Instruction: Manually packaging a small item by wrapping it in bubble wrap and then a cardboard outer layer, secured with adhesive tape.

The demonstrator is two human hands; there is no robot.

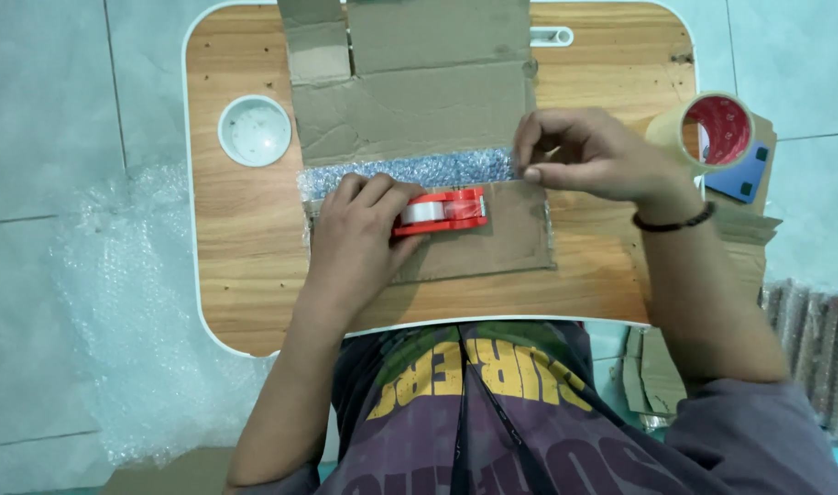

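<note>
A flat cardboard box (419, 101) lies on a small wooden lap table (245, 275), with a strip of bubble wrap (410, 170) showing between its flaps. My left hand (359, 234) grips a red tape dispenser (442, 209) and presses it on the near cardboard flap (501, 243). My right hand (584, 156) pinches the right end of the flap's edge beside the bubble wrap, fingertips together on the tape or the edge; which one I cannot tell.
A round white cup holder (255, 130) is set in the table's left side. A roll of brown tape (707, 128) and a blue object (739, 174) rest on cardboard pieces at right. Loose bubble wrap (116, 302) lies on the tiled floor at left.
</note>
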